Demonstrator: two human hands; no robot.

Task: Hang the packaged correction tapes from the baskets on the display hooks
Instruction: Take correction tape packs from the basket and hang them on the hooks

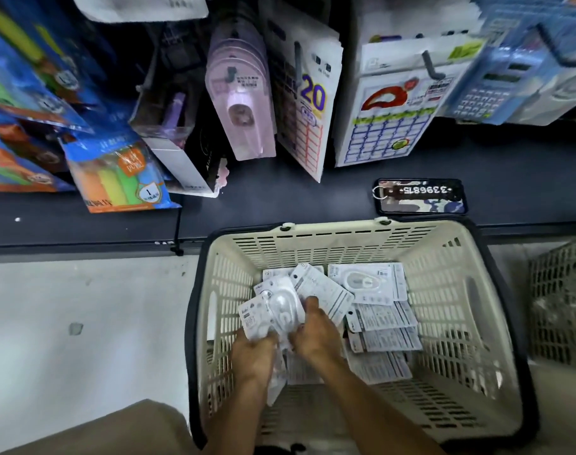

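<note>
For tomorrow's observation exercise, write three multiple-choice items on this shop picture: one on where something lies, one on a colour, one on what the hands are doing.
1. Where does the phone lie?
A. in the basket
B. on the dark shelf behind the basket
C. on the floor

2. What colour is the shopping basket?
A. red
B. cream
C. green

3. What are the two hands doing?
A. hanging idle
B. holding packaged correction tapes over the basket
C. lifting the basket

Key: 1 B, it rests on the shelf past the rim. 2 B, its slotted walls are cream. 3 B, the left hand and right hand grip packaged correction tapes.
</note>
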